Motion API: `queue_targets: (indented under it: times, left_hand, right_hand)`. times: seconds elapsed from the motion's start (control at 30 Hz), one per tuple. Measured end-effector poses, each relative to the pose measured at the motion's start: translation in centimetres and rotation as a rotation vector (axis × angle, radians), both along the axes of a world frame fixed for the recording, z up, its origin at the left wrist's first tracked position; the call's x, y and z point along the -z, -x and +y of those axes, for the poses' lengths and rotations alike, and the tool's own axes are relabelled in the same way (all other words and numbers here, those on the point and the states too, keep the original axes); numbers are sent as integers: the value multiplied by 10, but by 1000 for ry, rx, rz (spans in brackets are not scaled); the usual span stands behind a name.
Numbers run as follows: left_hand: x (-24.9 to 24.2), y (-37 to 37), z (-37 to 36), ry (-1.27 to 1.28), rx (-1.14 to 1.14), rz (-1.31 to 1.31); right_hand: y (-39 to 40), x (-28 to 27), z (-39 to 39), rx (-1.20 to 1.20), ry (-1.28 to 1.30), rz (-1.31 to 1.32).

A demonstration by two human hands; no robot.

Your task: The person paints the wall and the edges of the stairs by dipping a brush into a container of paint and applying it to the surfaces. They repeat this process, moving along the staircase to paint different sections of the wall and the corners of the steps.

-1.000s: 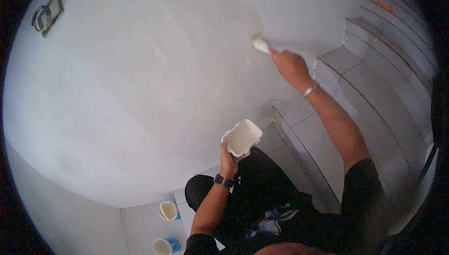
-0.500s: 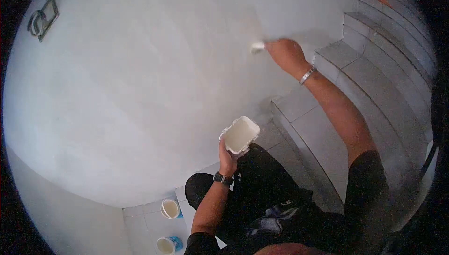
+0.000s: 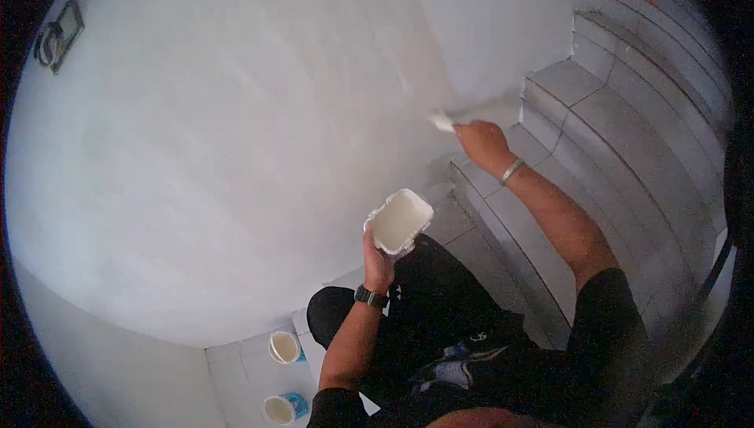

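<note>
In my right hand (image 3: 484,144) is a paintbrush (image 3: 442,120) with a pale handle, its fingers closed around it. The brush's white head is at the wall (image 3: 259,137), slightly blurred, just above the stair corner. A darker, damp-looking band runs up the wall from the brush. My left hand (image 3: 379,259) grips a white rectangular tub (image 3: 402,222) from its near left side, thumb on the rim. Pale, cream-white paint fills part of the tub, and its rim is crusted with dried paint. The tub is held over my knee.
Tiled stairs (image 3: 561,90) climb along the right, meeting the wall. Two white-and-blue buckets, an upper bucket (image 3: 300,349) and a lower bucket (image 3: 297,405), stand on the tiled floor at lower left. An open wall box (image 3: 69,29) with a coiled cable is at upper left.
My right hand has moved the brush down the wall, leaving a darker streak above it. My left hand still holds the tub; the view has shifted slightly.
</note>
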State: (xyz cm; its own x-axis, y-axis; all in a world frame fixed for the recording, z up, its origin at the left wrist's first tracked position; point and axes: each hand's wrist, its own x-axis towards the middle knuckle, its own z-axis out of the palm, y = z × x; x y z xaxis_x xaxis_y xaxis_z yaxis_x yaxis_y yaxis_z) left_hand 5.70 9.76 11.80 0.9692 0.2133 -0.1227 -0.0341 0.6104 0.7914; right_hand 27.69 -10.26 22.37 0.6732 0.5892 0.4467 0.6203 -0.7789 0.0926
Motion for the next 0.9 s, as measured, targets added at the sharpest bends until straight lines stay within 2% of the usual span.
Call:
queue_targets:
  times: [0.13,0.2,0.27,0.37,0.43,0.5,0.57,0.63,0.7,0.8,0.9]
  left_hand:
    - [2,-2,3,-51,11,-4]
    - [4,0,5,-67,47,-43]
    - [2,0,3,-76,29,-22]
    - [8,-2,5,-60,9,-7]
    - [11,-5,6,-37,10,-9]
    - [10,-5,6,-16,18,-23]
    - [10,-3,4,-32,5,-9]
    - [9,-2,4,-49,-11,2]
    - [9,-3,5,-34,11,15]
    - [16,-7,6,13,16,-19]
    - [14,-4,7,-54,28,-29]
  right_hand:
    - [6,-2,2,-49,60,85]
    - [9,-45,19,-82,-76,-39]
    - [-2,-94,31,-133,-65,-201]
    - [16,-169,43,-115,-204,-422]
    - [32,-203,44,-81,-248,-493]
    - [40,-218,43,-135,-432,-594]
    - [31,-200,46,-106,-360,-614]
    - [28,-159,51,0,-151,-451]
    - [27,-107,52,-45,-151,-361]
    - [25,-33,45,-15,-50,-88]
    - [11,8,31,-66,-12,7]
